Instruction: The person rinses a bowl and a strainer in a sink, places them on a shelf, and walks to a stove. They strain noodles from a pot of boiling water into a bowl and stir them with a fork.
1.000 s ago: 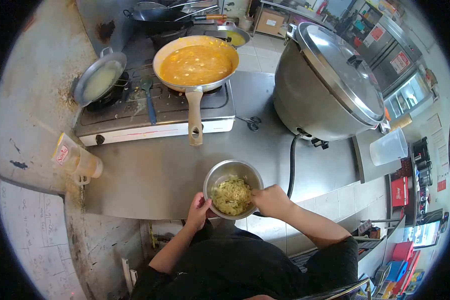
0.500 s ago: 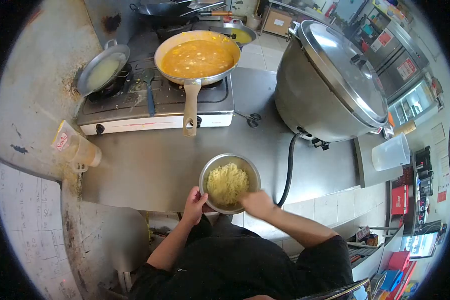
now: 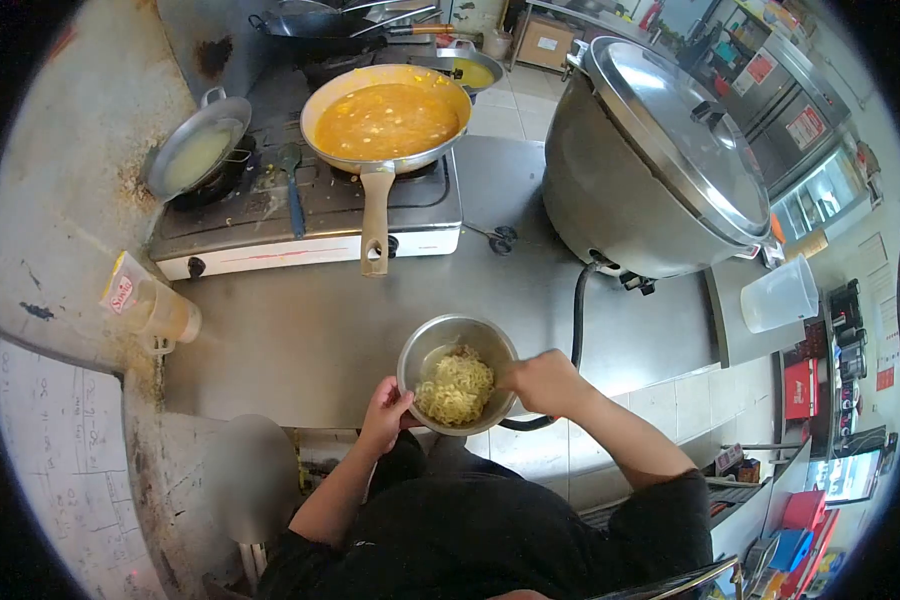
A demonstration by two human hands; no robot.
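Observation:
A metal bowl [image 3: 437, 336] sits at the front edge of the steel counter, with pale yellow shredded food [image 3: 456, 386] heaped toward its near side. My left hand [image 3: 385, 412] grips the bowl's left rim, thumb on the outside. At the right rim is my right hand [image 3: 542, 384], its fingers closed and pointing into the bowl; what they hold, if anything, is hidden. Beyond the bowl, a pan of orange sauce [image 3: 388, 120] rests on the gas stove [image 3: 270, 258], its beige handle pointing toward me.
A large lidded steel cooker [image 3: 620, 180] stands at the right, with a black hose [image 3: 579, 320] below it. A small pan [image 3: 198, 155] and a blue spatula [image 3: 296, 200] are on the stove's left. Plastic jugs stand at far left [image 3: 165, 315] and right [image 3: 778, 296].
My right hand has moved up and to the right, to the bowl's rim. The shredded food has shifted within the bowl, uncovering more of its far inside.

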